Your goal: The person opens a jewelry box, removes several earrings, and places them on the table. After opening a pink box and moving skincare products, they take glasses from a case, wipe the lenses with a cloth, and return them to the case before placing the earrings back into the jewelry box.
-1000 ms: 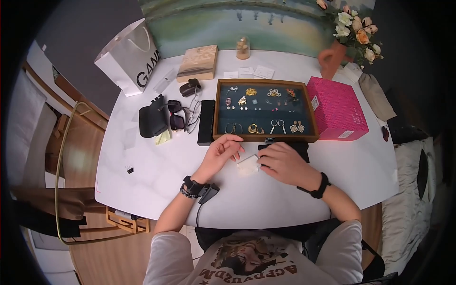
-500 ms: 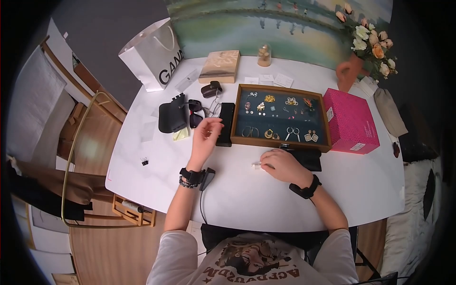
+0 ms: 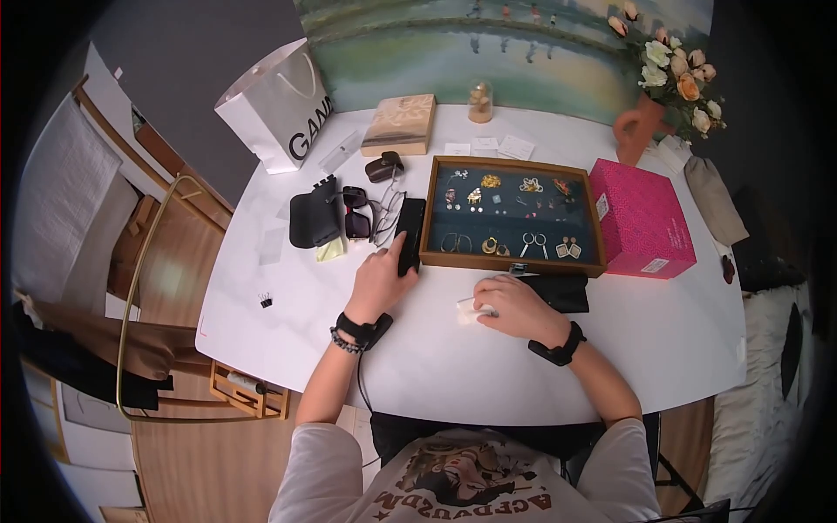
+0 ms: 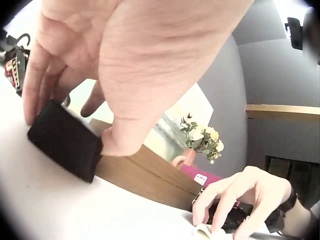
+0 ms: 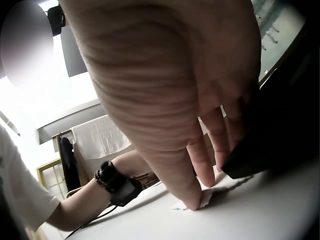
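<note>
My left hand [image 3: 380, 284] grips the near end of a long black box [image 3: 412, 235], thumb on one side and fingers on the other; the left wrist view shows the box's end [image 4: 65, 141] between them. Beside it lies the wood-framed jewellery case [image 3: 512, 263], with earrings and other pieces under its top. Just in front of the case, my right hand [image 3: 516, 307] pinches a small whitish piece [image 3: 466, 313] low at the table, its fingers partly covering it. A flat black pouch [image 3: 567, 294] lies beyond that hand.
Left of the black box are sunglasses [image 3: 357, 213], a dark glasses case [image 3: 314, 215] and a small brown case [image 3: 384, 166]. A pink box [image 3: 645, 222] adjoins the jewellery case, with a flower vase [image 3: 639, 131] behind. A binder clip [image 3: 266, 301] lies at left.
My left hand has left the whitish piece, risen to the left and come down on the black box, which now slants slightly. The right hand still holds the whitish piece. The head view has shifted.
</note>
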The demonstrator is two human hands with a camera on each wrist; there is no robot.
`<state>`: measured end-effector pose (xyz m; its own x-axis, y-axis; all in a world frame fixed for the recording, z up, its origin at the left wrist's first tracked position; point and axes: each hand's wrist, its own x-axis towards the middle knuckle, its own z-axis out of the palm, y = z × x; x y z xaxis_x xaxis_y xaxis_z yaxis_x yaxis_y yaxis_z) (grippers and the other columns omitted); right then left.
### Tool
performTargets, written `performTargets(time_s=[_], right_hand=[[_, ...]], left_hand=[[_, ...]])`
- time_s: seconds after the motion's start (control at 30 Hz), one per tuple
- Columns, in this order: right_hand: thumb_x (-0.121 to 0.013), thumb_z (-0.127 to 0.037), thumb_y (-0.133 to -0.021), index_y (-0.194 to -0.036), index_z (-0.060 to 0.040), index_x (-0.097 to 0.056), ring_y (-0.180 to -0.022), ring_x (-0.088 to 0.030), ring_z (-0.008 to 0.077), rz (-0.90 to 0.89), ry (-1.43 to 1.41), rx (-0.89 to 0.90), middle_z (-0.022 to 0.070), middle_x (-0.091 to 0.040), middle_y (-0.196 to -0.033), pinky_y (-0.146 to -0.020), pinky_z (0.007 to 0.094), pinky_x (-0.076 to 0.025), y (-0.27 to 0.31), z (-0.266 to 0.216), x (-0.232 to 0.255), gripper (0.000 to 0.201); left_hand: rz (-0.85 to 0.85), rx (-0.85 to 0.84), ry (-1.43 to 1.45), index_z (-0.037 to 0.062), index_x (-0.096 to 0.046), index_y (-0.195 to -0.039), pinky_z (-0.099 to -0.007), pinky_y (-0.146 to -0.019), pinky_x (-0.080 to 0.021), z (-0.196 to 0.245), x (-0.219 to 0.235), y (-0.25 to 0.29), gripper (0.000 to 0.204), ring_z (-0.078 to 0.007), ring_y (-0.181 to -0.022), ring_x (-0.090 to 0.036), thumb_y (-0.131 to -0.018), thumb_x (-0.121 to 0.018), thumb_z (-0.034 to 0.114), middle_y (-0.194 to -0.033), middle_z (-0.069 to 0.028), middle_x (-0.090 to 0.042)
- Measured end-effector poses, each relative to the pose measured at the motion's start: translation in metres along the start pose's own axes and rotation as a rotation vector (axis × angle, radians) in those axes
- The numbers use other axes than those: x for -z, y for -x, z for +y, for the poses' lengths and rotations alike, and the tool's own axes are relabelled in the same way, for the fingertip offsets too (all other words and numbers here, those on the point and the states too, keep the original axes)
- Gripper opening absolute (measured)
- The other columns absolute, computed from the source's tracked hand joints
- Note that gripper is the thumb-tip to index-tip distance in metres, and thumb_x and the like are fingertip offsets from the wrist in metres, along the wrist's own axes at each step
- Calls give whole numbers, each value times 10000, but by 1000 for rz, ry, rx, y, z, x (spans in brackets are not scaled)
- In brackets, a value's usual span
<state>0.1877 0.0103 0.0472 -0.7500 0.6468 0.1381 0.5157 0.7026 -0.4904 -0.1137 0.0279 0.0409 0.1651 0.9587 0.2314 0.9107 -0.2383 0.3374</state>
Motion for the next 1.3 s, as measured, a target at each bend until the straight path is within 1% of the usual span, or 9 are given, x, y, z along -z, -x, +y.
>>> performTargets(time_s=[0.13, 0.3, 0.43, 0.6, 0.83, 0.97, 1.03, 1.1, 1.3], right_hand=[[-716, -139, -873, -936, -36, -713, -1125, -622, 285, 7, 23, -5, 77, -678, -1107, -1022, 408, -477, -1, 4, -3, 120], [-704, -142, -913, -928, -19, -704, -887, -693, 307, 73, -126, -93, 114, -711, -842, -894, 406, -535, 0, -14, 36, 124], [-721, -139, -929, -957, 9, -693, -773, -750, 269, 156, -331, -161, 139, -761, -849, -717, 343, -568, 5, -8, 56, 152], [-709, -116, -947, -1003, 26, -696, -823, -762, 220, 180, -325, -218, 143, -770, -877, -756, 313, -572, 8, 8, 57, 153], [-712, -90, -970, -1030, 48, -671, -771, -752, 135, 376, -553, -328, 123, -779, -856, -674, 255, -548, 5, 16, 55, 156], [-721, -88, -981, -1008, 54, -680, -771, -690, 77, 414, -558, -367, 85, -755, -856, -706, 229, -537, 3, 13, 62, 151], [-706, -93, -996, -1034, 56, -697, -746, -663, 57, 460, -494, -371, 69, -752, -856, -679, 218, -521, 1, 20, 59, 154], [-698, -105, -1001, -1058, 54, -706, -756, -684, 71, 479, -510, -352, 82, -756, -852, -686, 235, -536, 0, 27, 55, 169], [-680, -100, -1019, -1134, 53, -711, -832, -664, 50, 466, -681, -326, 51, -753, -959, -734, 205, -526, -3, 54, 38, 193]], left_hand=[[-165, 35, -172, -51, -303, -1581, -456, -756, -604, 9, 33, 34, 940, -383, -869, -710, -802, -741, 238, -944, -234, -689], [-376, 94, -192, -2, -261, -1610, -464, -867, -574, 13, 62, 83, 950, -402, -1018, -671, -801, -720, 188, -1096, -248, -647], [-392, 44, -124, 84, -314, -1619, -456, -942, -559, 25, 72, 108, 925, -402, -1103, -641, -778, -698, 121, -1201, -238, -625], [-494, -65, 33, 120, -362, -1608, -433, -987, -527, 49, 78, 105, 907, -385, -1140, -617, -762, -684, 61, -1285, -194, -614], [-246, -576, 303, 42, -523, -1482, -445, -1037, -499, 64, 19, 41, 597, -383, -1204, -600, -926, -719, 132, -1336, -193, -614], [-249, -459, 532, 7, -665, -1244, -414, -1000, -514, 59, 15, -1, 301, -352, -1126, -652, -970, -693, 130, -1195, -170, -696], [-148, -108, 476, 12, -674, -1177, -410, -939, -531, 45, 19, -25, 236, -344, -1072, -662, -978, -675, 140, -1137, -146, -702], [155, -189, 180, 8, -652, -1122, -470, -842, -552, 12, -1, -50, 185, -361, -1035, -668, -951, -624, 72, -1107, -188, -680], [181, -114, -294, -7, -598, -1116, -424, -753, -603, -37, -41, -78, 280, -369, -977, -707, -838, -625, -20, -1100, -207, -662]])
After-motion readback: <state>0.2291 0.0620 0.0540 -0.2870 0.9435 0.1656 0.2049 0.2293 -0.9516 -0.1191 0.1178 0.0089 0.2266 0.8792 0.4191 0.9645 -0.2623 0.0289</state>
